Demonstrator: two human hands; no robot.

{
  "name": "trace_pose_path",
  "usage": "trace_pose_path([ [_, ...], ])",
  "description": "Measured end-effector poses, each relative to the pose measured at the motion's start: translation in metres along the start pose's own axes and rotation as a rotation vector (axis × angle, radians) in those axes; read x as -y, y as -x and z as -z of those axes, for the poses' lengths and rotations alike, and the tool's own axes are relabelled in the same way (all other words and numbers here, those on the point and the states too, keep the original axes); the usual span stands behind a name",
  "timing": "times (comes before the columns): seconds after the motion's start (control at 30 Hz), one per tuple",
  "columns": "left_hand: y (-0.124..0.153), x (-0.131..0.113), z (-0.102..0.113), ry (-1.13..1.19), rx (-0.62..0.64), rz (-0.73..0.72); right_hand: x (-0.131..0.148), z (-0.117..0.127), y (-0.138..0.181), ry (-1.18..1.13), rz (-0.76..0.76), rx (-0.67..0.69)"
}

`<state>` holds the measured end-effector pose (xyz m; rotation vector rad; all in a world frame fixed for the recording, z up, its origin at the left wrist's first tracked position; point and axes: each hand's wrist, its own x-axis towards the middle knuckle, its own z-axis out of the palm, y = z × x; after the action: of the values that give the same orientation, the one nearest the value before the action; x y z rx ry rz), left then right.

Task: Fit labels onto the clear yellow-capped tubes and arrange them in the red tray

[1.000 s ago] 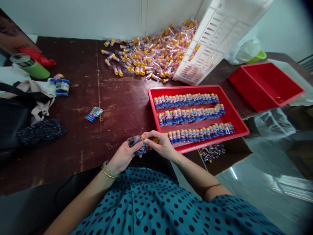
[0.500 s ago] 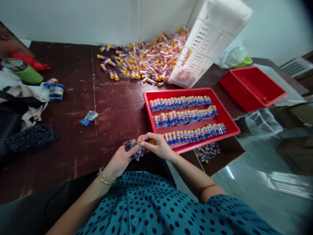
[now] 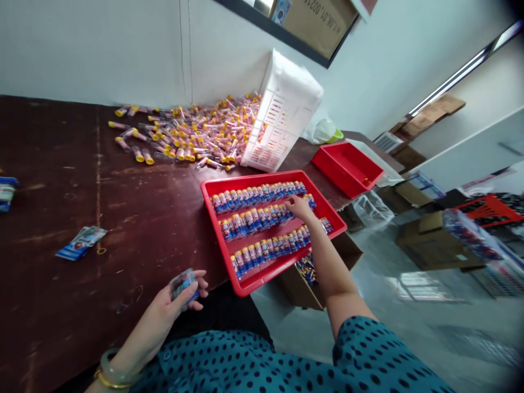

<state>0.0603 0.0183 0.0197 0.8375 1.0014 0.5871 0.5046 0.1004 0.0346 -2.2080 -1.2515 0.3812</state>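
Your left hand (image 3: 174, 304) is curled round a small clear-and-blue packet (image 3: 183, 283), thumb across its top and fingers beneath, just off the near edge of the table (image 3: 143, 213); the thumb seems to be there to keep the packet flat against the fingers. Your right hand (image 3: 301, 208) reaches out to the far end of the middle row (image 3: 254, 220), fingers bent down onto the yellow-capped tubes; they hide what they touch, so I cannot tell whether they grip one. That row stands in a red tray (image 3: 219, 245) between a back row (image 3: 257, 195) and a front row (image 3: 270, 249), the tubes packed side by side, likely so that they prop one another up. Bare strips between the rows probably leave room for fingertips. Your right forearm crosses the front row and covers part of it. Beneath the tray's near side, a cardboard box (image 3: 298, 289) holds more small pieces. To the left lie loose cards (image 3: 82, 243) beside a yellow ring (image 3: 101, 250). Behind the tray, a white basket (image 3: 282, 109) leans on its side, apparently damming the heap of loose tubes (image 3: 200, 131), and it screens their right end. Past it sits a red bin (image 3: 331, 173).
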Motion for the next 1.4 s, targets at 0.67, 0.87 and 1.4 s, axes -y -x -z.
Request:
trace_pose_path([
  [0.67, -0.018, 0.002, -0.015, 0.346, -0.345, -0.152, 0.155, -0.113, 0.191, -0.519, 0.529, 0.671],
  [0.87, -0.008, 0.002, 0.002, 0.283, -0.139, -0.077, 0.162, -0.117, 0.181, -0.429, 0.683, 0.699],
  [1.4, -0.009, 0.013, 0.009, 0.103, -0.084, -0.116, 0.170, -0.114, 0.186, -0.370, 0.762, 0.792],
])
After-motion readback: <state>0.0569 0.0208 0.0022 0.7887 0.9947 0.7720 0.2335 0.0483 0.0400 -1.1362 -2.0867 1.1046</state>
